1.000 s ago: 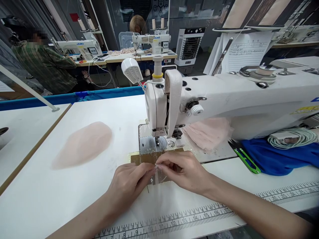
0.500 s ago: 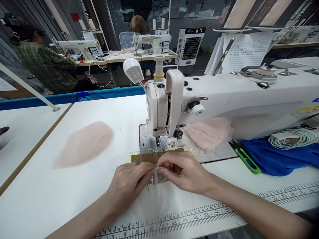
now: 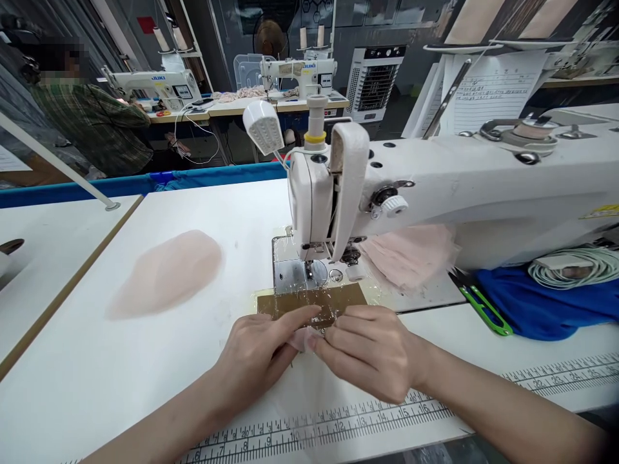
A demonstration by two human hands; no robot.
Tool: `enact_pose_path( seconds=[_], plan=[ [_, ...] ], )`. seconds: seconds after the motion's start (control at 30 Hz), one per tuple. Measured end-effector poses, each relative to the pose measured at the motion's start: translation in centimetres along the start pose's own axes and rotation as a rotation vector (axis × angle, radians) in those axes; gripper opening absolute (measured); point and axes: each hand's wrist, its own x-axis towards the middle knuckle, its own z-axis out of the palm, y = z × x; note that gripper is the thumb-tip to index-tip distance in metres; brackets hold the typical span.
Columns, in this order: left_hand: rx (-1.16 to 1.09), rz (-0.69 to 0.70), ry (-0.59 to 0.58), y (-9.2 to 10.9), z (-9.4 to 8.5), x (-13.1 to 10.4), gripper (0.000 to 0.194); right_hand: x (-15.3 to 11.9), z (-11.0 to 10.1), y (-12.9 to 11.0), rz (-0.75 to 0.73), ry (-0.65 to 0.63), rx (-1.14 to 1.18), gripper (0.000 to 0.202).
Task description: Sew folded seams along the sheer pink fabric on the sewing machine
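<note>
A small piece of sheer pale pink fabric (image 3: 302, 339) is stretched between my two hands, just in front of the sewing machine (image 3: 314, 212). My left hand (image 3: 264, 345) grips its left side, with the index finger extended over the top. Curled into a near fist, my right hand (image 3: 370, 348) pinches the right side. Both hands hover over the front edge of a brown taped patch (image 3: 338, 298) below the needle plate (image 3: 287, 276). Fingers partly hide the fabric. Left of the machine lies a flat pink sheer fabric piece (image 3: 167, 274).
A stack of pink sheer fabric (image 3: 411, 254) lies under the machine arm. Green thread snips (image 3: 486, 309) rest beside blue cloth (image 3: 532, 306) and a coiled cord (image 3: 561, 269). A printed ruler (image 3: 360, 422) runs along the front edge. Another person (image 3: 91, 122) sits at the back left.
My right hand has turned palm-down and curled, shifting slightly right and nearer me. My left index finger has stretched forward. More of the fabric shows between my hands. The view has shifted slightly.
</note>
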Motion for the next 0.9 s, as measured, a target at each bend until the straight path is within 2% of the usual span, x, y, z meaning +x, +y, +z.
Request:
enact_pose_path(
  seconds=[0.1,0.27,0.43,0.5,0.57,0.6,0.67,0.77,0.83,0.9],
  plan=[
    [0.022,0.061,0.017,-0.1,0.0,-0.2,0.016,0.0,-0.4,-0.1,-0.105,-0.011,-0.043,0.011],
    [0.038,0.004,0.038,0.0,-0.2,-0.2,0.005,0.0,-0.7,-0.2,-0.141,-0.016,-0.058,0.011],
    [0.044,0.086,0.036,-0.1,-0.1,-0.2,0.014,0.2,-0.9,-0.2,-0.138,-0.043,-0.068,0.015],
    [0.012,0.048,0.031,-0.2,0.0,-0.3,0.007,0.2,-0.9,-0.2,-0.133,-0.052,-0.058,0.017],
    [-0.056,-0.048,0.004,0.0,0.0,-0.3,0.010,0.3,-1.0,-0.1,-0.095,-0.033,-0.023,0.021],
    [-0.111,-0.113,-0.043,0.2,-0.1,-0.2,0.012,0.3,-1.0,0.0,-0.047,-0.030,0.023,0.023],
    [-0.247,-0.250,-0.207,0.6,-0.4,0.0,0.019,0.4,-1.2,0.2,0.113,-0.079,0.216,0.020],
    [-0.327,-0.367,-0.443,1.1,-0.6,0.3,0.029,0.7,-1.7,0.5,0.475,-0.319,0.633,0.010],
    [-0.209,-0.344,-0.452,1.0,-0.4,0.4,0.030,0.8,-1.7,0.7,0.728,-0.458,0.797,0.007],
    [-0.021,-0.288,-0.368,0.8,0.1,0.3,0.029,0.8,-1.3,1.0,0.900,-0.492,0.803,0.011]
  ],
)
